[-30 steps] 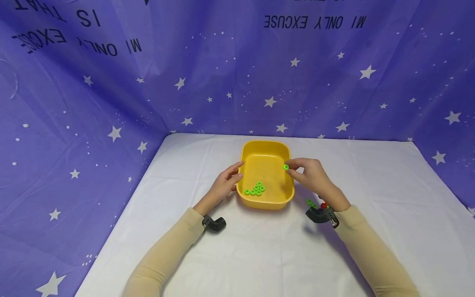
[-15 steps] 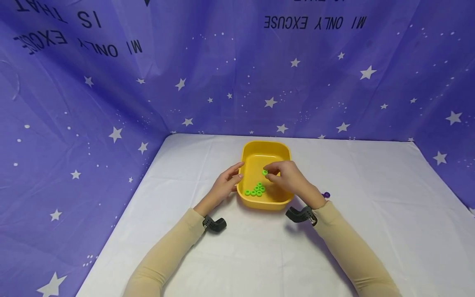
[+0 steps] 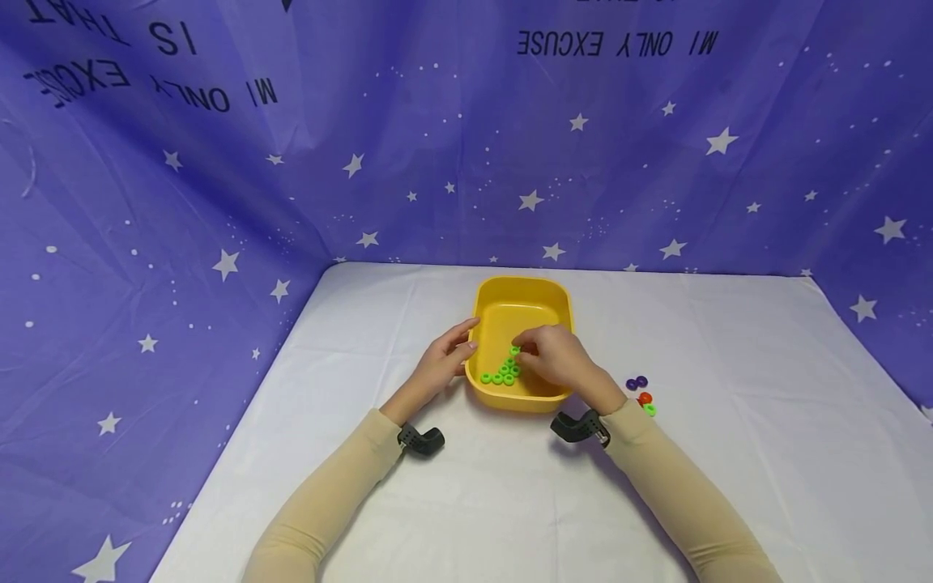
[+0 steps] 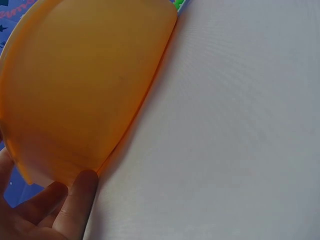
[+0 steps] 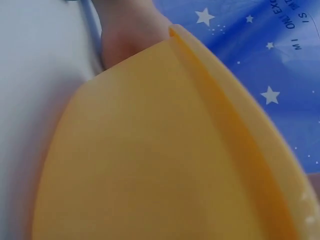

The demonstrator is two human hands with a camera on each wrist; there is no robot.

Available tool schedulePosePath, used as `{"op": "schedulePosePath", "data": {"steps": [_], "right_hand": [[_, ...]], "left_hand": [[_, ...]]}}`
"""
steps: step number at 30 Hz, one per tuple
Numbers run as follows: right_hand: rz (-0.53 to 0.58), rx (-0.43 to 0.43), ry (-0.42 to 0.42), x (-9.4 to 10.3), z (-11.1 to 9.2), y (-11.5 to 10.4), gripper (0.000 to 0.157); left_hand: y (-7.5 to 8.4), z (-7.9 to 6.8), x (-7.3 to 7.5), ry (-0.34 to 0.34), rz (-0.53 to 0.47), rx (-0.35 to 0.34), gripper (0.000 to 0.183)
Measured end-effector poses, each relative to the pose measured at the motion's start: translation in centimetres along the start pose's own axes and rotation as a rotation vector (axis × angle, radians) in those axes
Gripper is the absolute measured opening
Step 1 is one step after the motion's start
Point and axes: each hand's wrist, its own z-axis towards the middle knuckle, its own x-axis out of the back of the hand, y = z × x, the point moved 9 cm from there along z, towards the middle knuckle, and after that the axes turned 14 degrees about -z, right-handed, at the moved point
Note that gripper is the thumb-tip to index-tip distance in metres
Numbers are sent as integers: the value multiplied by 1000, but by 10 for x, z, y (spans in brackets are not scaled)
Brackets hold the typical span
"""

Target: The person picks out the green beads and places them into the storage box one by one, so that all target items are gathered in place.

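A yellow plastic tub [image 3: 521, 403] stands on the white-covered table. My left hand [image 3: 436, 362] holds its left side, fingertips at the rim; in the left wrist view the fingers [image 4: 77, 205] press the outer wall. My right hand [image 3: 557, 356] reaches over the right rim into the tub. Between its thumb and fingertips it pinches a green ring-shaped bead [image 3: 514, 351], low over the tub's floor. Just below that bead lie several more green beads [image 3: 498, 378], grouped at the near left. In the right wrist view the tub's outer wall [image 5: 130, 160] hides my right fingers.
Right of the tub, beside my right sleeve, lie two purple beads [image 3: 636, 382], a red bead [image 3: 645, 397] and a green bead [image 3: 649, 410]; the sleeve may hide others. A purple star-printed cloth [image 3: 452, 162] hangs behind and to the sides of the table.
My right hand has carried the green bead from the tub's right rim leftward and down to just above the green group. My left hand has stayed on the tub.
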Motion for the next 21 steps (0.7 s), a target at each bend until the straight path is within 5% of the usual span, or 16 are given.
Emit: {"op": "schedulePosePath", "data": {"steps": [11,21], "right_hand": [[-105,-20,-31,-4,0,-1,23],[-219,-24,-74,-13,-1,1,21]], "left_hand": [[0,2,0,-31,3,40,55],[0,0,0,-2,4,-2,52]]}}
